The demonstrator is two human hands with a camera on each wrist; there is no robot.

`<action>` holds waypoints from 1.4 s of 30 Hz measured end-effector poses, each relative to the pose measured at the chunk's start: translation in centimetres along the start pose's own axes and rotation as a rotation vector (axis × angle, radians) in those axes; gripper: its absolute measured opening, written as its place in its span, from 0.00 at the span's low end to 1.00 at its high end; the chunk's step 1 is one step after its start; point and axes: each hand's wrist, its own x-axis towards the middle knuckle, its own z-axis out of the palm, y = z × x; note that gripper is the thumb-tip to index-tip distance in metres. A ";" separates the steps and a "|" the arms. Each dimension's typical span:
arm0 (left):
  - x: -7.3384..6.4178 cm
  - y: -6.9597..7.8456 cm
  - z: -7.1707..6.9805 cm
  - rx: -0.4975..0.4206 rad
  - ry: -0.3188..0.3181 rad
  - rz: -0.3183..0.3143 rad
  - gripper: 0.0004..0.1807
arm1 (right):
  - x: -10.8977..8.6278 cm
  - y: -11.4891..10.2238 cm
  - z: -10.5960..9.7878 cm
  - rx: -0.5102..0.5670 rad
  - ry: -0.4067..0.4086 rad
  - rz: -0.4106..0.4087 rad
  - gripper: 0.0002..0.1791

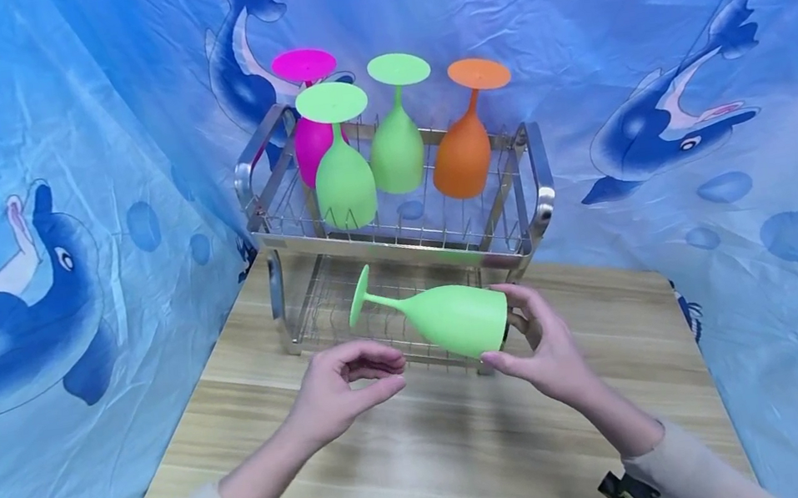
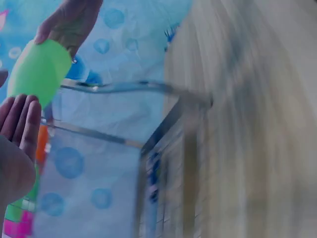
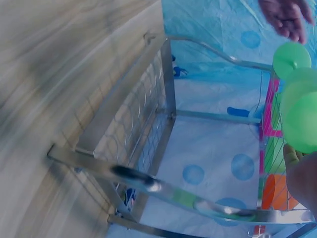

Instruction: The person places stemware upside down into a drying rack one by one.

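A light green plastic goblet (image 1: pixel 454 319) lies sideways in the air in front of the rack, its foot to the left and its mouth to the right. My right hand (image 1: pixel 552 351) grips it by the rim, thumb below and fingers above. To the left of the bowl, apart from it in the head view, my left hand (image 1: pixel 345 386) hovers with loosely bent fingers and holds nothing. In the left wrist view the goblet's bowl (image 2: pixel 39 72) shows beyond the left fingers (image 2: pixel 30 124). The right wrist view catches its foot (image 3: pixel 292 60) pointing toward the left hand.
A two-tier metal dish rack (image 1: pixel 383 244) stands on the wooden table (image 1: pixel 415 482). Upside down on its upper tier are a magenta goblet (image 1: pixel 310 149), a front green goblet (image 1: pixel 346 189), a rear green goblet (image 1: pixel 397 152) and an orange goblet (image 1: pixel 463 160). Blue dolphin-print curtain (image 1: pixel 677 288) surrounds the table.
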 end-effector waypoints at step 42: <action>7.8 -3.0 3.5 -0.992 0.027 0.086 0.08 | -1.9 0.2 5.0 0.372 0.131 0.093 0.47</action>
